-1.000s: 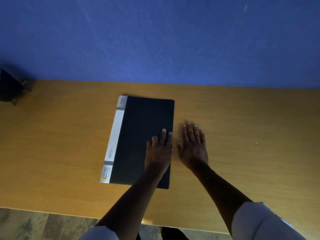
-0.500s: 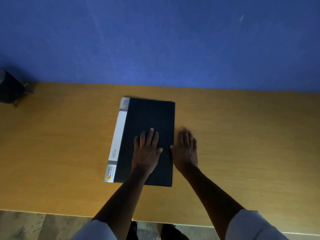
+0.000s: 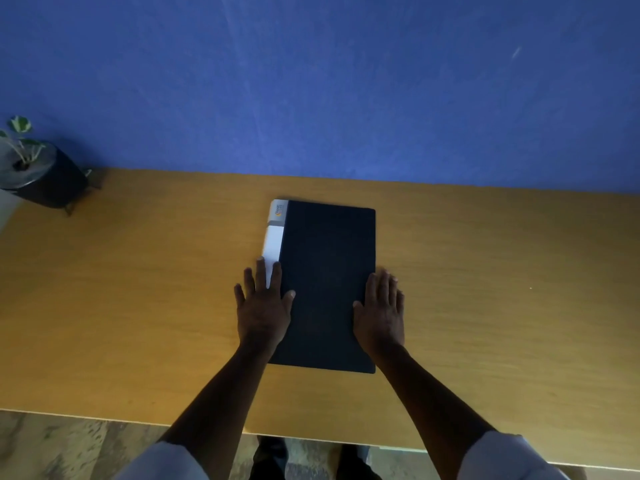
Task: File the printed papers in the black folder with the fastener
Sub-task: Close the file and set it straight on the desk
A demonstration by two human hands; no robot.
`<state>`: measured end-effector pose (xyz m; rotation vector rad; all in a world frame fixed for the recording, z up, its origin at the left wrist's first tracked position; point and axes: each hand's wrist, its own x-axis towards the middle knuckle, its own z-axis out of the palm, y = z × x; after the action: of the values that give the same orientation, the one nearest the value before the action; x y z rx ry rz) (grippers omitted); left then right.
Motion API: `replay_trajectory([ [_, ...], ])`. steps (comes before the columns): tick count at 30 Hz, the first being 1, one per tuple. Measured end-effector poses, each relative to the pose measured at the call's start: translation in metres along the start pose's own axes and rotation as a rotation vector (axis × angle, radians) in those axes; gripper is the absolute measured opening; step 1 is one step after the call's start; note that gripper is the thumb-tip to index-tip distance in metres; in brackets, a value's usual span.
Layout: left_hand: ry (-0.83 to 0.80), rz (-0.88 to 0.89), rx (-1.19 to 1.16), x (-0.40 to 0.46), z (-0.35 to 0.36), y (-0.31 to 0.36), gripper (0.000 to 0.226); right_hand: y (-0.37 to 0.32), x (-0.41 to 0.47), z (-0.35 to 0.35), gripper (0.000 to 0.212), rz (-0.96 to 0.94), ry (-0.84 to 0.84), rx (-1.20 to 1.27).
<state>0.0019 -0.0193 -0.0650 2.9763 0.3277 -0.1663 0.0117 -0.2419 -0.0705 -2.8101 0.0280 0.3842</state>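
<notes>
Closed black folder [image 3: 327,282] flanked by two flat hands on a wooden table [image 3: 138,289].

A potted plant [image 3: 33,171] is seen at 10 o'clock. The left hand [image 3: 263,306] is laid, fingers straight, on the folder's white spine; the right hand [image 3: 381,313] is rested likewise at its 3 o'clock edge.

The wooden table [image 3: 138,306] carries a closed black folder [image 3: 329,282] and a potted plant [image 3: 41,174].

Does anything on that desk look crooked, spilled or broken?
Nothing stands out. The closed black folder lies flat and nearly square on the table, the left hand and right hand flat at its sides. The potted plant stands upright.
</notes>
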Motion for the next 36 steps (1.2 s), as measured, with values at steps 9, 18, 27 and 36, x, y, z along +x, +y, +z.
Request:
replay_trajectory([
  [9,-0.011,-0.075,-0.152,-0.001,-0.012,-0.006,0.070,-0.002,-0.003,0.004,0.070,0.001,0.009,-0.052],
  [18,-0.083,-0.328,-0.565,0.028,-0.030,-0.012,0.065,-0.008,-0.003,0.004,0.070,0.025,0.003,-0.082],
  [27,-0.109,-0.350,-0.754,0.034,-0.034,-0.019,0.063,-0.014,-0.006,0.003,0.070,0.043,0.009,-0.096],
  [36,-0.104,-0.320,-0.845,0.029,-0.034,-0.023,0.056,-0.017,-0.005,-0.003,0.068,0.068,-0.008,-0.024],
])
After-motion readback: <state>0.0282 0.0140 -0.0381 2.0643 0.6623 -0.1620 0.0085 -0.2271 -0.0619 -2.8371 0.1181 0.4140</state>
